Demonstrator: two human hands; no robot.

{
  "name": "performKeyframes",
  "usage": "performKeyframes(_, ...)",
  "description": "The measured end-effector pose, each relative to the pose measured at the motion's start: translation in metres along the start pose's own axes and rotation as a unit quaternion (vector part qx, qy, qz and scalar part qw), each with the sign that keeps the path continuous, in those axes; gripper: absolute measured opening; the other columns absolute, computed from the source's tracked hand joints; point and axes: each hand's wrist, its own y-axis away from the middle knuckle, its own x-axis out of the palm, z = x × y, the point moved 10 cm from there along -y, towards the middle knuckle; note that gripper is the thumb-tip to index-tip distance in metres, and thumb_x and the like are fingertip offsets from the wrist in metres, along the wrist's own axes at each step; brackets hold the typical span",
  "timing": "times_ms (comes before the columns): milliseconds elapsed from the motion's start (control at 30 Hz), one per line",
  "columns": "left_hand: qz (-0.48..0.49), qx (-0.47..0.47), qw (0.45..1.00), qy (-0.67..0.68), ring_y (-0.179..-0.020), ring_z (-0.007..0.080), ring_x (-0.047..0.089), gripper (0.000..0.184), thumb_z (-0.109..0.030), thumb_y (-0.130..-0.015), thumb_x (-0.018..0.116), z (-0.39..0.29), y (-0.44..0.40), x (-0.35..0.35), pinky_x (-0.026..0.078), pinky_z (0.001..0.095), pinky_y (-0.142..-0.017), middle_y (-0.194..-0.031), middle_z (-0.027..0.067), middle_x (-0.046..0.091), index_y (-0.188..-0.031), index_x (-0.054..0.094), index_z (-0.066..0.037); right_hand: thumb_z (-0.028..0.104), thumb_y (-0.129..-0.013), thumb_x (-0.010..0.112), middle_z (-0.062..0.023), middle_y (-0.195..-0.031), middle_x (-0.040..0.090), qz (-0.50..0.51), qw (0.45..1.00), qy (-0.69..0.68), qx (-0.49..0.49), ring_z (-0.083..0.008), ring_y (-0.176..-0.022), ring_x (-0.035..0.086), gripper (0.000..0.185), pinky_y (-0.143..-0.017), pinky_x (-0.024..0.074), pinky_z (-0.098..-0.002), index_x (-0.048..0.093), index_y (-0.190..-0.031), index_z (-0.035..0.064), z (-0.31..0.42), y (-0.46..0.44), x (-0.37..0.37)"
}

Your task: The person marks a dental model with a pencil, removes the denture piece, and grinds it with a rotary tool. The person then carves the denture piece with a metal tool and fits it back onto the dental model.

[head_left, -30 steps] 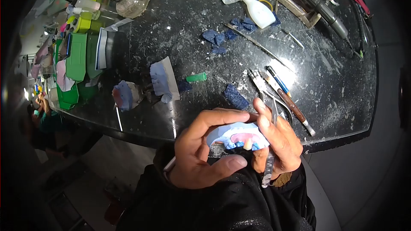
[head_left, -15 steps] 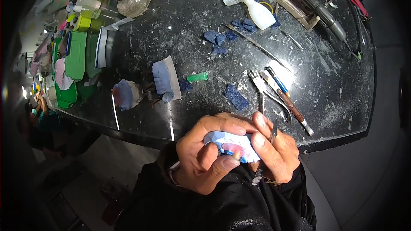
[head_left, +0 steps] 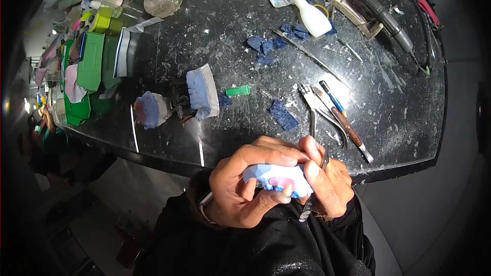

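A pale blue dental model (head_left: pixel 260 172) with a pink gum patch and one yellowish tooth is held in front of my body, below the table edge. My left hand (head_left: pixel 240 184) wraps round its left side, thumb by the yellowish tooth. My right hand (head_left: pixel 330 181) touches the model's right end with its fingertips and also grips a thin metal tool (head_left: pixel 306 210), which slants down between the fingers. Another blue and white model (head_left: pixel 202 92) rests on the black table (head_left: pixel 230 138), beside a smaller blue model (head_left: pixel 149 110) with a reddish patch.
Pliers (head_left: pixel 327 115), a brown-handled brush (head_left: pixel 353 135) and dark blue wax pieces (head_left: pixel 283 115) lie beyond my hands. Farther back are a white bottle (head_left: pixel 313 19) and a grey handpiece (head_left: pixel 378 13). Green boxes (head_left: pixel 91 61) stand left; a person (head_left: pixel 50 133) is far left.
Since the first frame, the held model has moved slightly left and down and tilted. My left thumb has come up against its tooth side. The tool has shifted left with my right hand.
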Motion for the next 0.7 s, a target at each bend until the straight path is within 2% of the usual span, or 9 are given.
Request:
performKeyframes(67, 0.001, 0.03, 0.999, -0.025, -0.093, 0.0275, 0.059, 0.03, -0.008, -0.079, 0.065, -0.0043, -0.0001, -0.0002, 0.047, 0.0357, -0.079, -0.1, 0.022, 0.059, -0.101, 0.051, 0.007, 0.004, -0.073, 0.066, -0.0323, -0.102, 0.057, 0.004, 1.0, -0.021, 0.012, -0.0378, -0.099, 0.058, 0.036, -0.083, 0.0499, -0.0428, 0.057, -0.106, -0.007, -0.001, 0.0002, 0.0)
performKeyframes(233, -0.022, 0.032, 0.998, -0.043, -0.095, 0.0293, 0.059, 0.032, -0.016, -0.077, 0.069, -0.0056, 0.0009, -0.0001, 0.047, 0.0363, -0.08, -0.097, 0.0193, 0.062, -0.097, 0.054, 0.004, 0.003, -0.072, 0.066, -0.0318, -0.104, 0.056, 0.006, 0.997, -0.06, 0.042, -0.0373, -0.1, 0.058, 0.039, -0.084, 0.0494, -0.0418, 0.056, -0.108, -0.0058, -0.0061, 0.0034, 0.0007)
performKeyframes(300, -0.024, 0.026, 0.998, -0.046, -0.095, 0.0292, 0.06, 0.031, -0.016, -0.077, 0.07, -0.0048, 0.0012, -0.0004, 0.047, 0.0366, -0.08, -0.097, 0.0187, 0.062, -0.096, 0.055, 0.003, 0.002, -0.071, 0.066, -0.0315, -0.106, 0.056, 0.021, 0.996, -0.067, 0.057, -0.037, -0.1, 0.058, 0.039, -0.084, 0.0493, -0.0415, 0.056, -0.109, -0.0052, -0.0072, 0.0016, 0.0005)
performKeyframes(467, -0.016, 0.039, 0.998, -0.046, -0.095, 0.0286, 0.06, 0.03, -0.016, -0.077, 0.07, -0.0069, -0.0027, 0.0012, 0.048, 0.0361, -0.08, -0.098, 0.0174, 0.062, -0.096, 0.056, 0.002, 0.001, -0.071, 0.067, -0.0309, -0.108, 0.055, 0.029, 0.999, -0.037, -0.002, -0.0364, -0.103, 0.056, 0.041, -0.085, 0.049, -0.0416, 0.056, -0.109, -0.0044, -0.0015, -0.0008, -0.0013)
performKeyframes(700, -0.012, 0.055, 0.998, -0.031, -0.095, 0.0281, 0.06, 0.035, -0.016, -0.075, 0.072, -0.005, -0.0035, 0.0, 0.048, 0.0353, -0.081, -0.098, 0.0187, 0.061, -0.098, 0.054, 0.003, 0.001, -0.068, 0.069, -0.0302, -0.108, 0.055, 0.018, 0.999, -0.036, 0.021, -0.0361, -0.103, 0.056, 0.044, -0.086, 0.0491, -0.0406, 0.056, -0.109, -0.0058, -0.0064, -0.0009, -0.001)
